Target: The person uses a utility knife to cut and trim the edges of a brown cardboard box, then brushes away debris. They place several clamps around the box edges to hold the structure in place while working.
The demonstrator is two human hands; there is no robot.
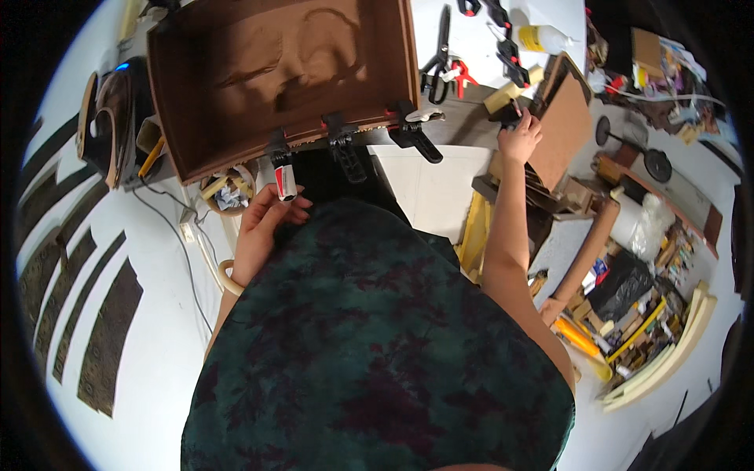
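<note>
My left hand point(267, 224) is closed around a small white and red tube point(284, 184), just in front of the box's near edge. The brown-lined open box point(283, 125) lies tilted on the table, with uneven brown material inside. Along its near wall sit black spring clamps point(343, 147), one of them right above the tube. At the right, my right hand point(521, 140) reaches out with its fingers drawn together at a small dark object point(505, 116), beside a pale yellow block point(514, 90). What those fingers grip is too small to make out.
Black scissors point(441, 59), a small red clamp point(462, 76) and a yellow-labelled bottle point(542, 38) lie behind. Brown cardboard point(561, 129) leans at the right. A tub of scraps point(228, 191) stands by my left arm. Dark cut strips point(110, 341) lie at the left.
</note>
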